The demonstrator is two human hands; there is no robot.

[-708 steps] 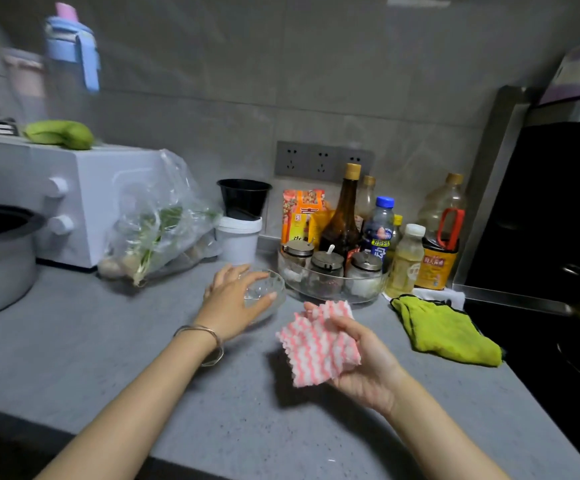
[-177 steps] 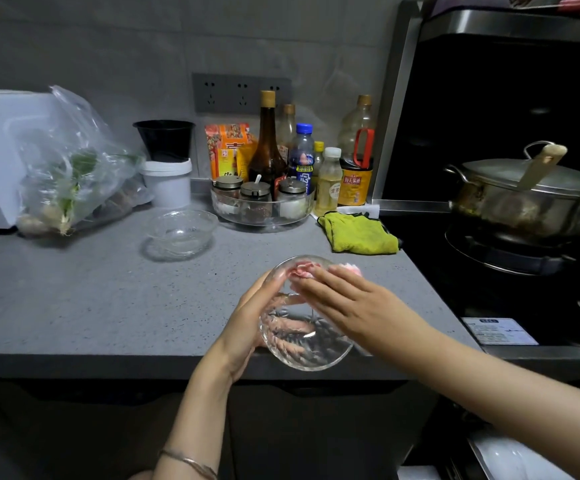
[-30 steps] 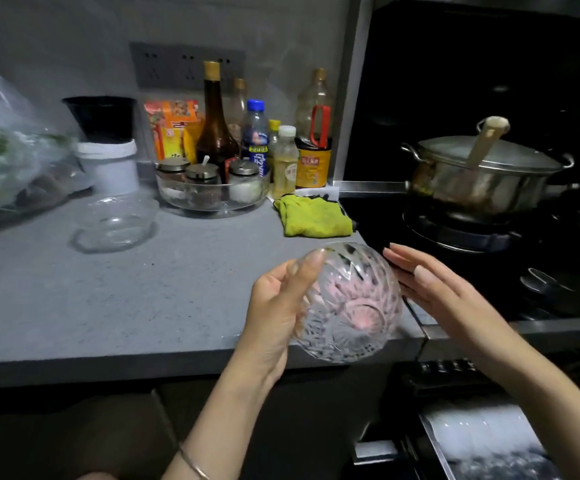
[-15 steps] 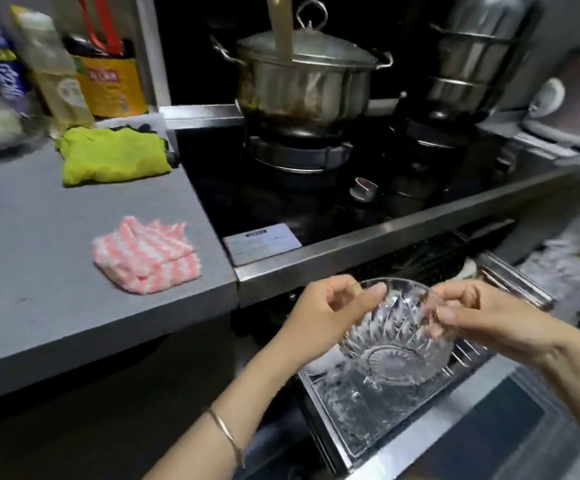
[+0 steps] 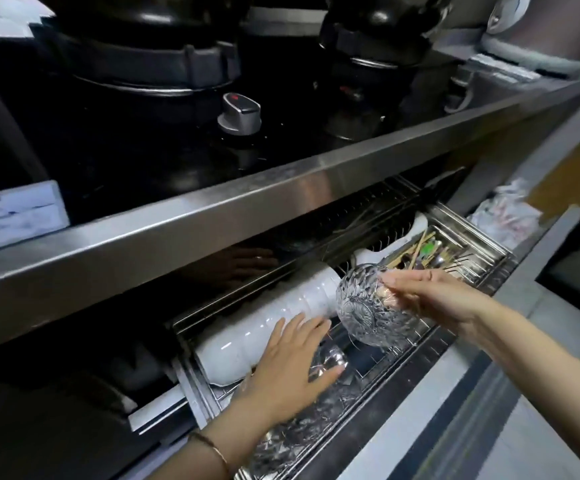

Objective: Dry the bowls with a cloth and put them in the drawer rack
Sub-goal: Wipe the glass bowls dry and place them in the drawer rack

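My right hand [image 5: 430,299] holds a cut-glass bowl [image 5: 368,306] on its side by the rim, just above the steel drawer rack [image 5: 430,344], next to a row of white bowls [image 5: 281,320] standing on edge. My left hand [image 5: 288,368] lies with spread, straight fingers over other glassware [image 5: 330,362] in the rack's front row, below the held bowl. The cloth is out of view.
The drawer is pulled out beneath a steel stove front [image 5: 212,216] with a knob [image 5: 240,112] and burners above. A cutlery tray [image 5: 437,251] with chopsticks and spoons fills the drawer's right end. Grey floor lies at the right.
The view dropped to the open drawer. The glass bowl went from both hands to my right hand alone and was tipped on its side. My left hand moved down onto the glassware.
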